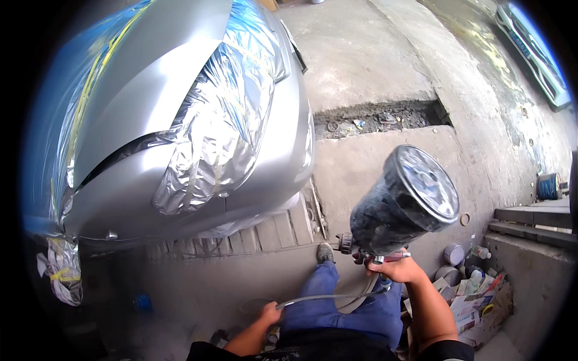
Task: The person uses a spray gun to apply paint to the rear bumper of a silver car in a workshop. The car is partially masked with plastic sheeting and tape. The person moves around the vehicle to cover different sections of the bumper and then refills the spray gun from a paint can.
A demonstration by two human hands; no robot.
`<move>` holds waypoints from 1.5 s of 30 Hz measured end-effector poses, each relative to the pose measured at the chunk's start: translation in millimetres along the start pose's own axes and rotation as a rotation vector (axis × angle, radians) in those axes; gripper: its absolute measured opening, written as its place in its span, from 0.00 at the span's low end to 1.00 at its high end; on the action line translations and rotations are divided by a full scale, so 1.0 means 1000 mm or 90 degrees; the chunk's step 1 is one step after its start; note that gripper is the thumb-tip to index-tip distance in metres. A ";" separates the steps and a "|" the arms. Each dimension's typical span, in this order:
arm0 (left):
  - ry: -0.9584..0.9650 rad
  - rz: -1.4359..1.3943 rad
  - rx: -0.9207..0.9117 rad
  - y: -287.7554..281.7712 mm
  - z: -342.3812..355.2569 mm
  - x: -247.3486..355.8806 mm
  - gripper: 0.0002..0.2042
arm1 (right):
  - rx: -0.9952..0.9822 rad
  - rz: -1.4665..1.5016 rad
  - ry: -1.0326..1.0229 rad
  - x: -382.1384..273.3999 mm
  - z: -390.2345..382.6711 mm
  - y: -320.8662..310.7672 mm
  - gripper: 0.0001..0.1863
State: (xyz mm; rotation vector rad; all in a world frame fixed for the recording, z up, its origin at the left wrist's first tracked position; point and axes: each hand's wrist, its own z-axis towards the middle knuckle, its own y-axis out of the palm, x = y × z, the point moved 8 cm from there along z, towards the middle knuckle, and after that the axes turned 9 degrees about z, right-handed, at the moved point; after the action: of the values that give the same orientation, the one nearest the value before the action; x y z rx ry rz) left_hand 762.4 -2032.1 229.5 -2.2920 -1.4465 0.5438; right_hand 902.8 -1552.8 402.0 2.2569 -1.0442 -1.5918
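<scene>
My right hand [407,271] is closed round the handle of a paint spray gun [385,210], held up in front of my right leg. Its large dark cup is smeared with paint and has a silvery lid; the nozzle points left. From the base of the gun a grey air hose [328,296] runs left across my thighs to my left hand [270,313], which grips it low beside my left leg. A silver car body [135,198] fills the upper left, apart from the gun. Crinkled clear masking film [208,144] covers part of its front, and blue-tinted sheeting [51,156] its far left.
A trench [385,118] with rubble cuts the concrete floor ahead. Slats [271,234] lie below the car's edge. At my right are cans [453,254], papers and other litter [475,307] beside a low ledge [530,256]. A blue tin [548,186] stands farther right.
</scene>
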 end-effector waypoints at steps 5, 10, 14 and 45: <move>-0.055 -0.047 0.055 0.029 -0.063 0.084 0.18 | 0.084 -0.047 -0.027 -0.068 0.045 -0.083 0.11; -0.089 -0.095 -0.038 0.094 -0.116 0.137 0.17 | 0.323 -0.042 -0.058 -0.138 0.023 -0.188 0.22; -0.104 -0.122 -0.056 0.103 -0.142 0.175 0.17 | 0.216 -0.094 -0.032 -0.155 0.022 -0.184 0.22; -0.117 -0.092 -0.079 0.096 -0.131 0.263 0.16 | -0.069 -0.067 0.076 -0.010 0.079 -0.205 0.08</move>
State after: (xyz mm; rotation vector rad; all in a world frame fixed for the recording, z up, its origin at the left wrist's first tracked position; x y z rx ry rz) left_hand 1007.0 -1845.1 261.3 -2.2548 -1.7634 0.6519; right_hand 920.3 -1377.6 270.0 2.3351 -0.8023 -1.4912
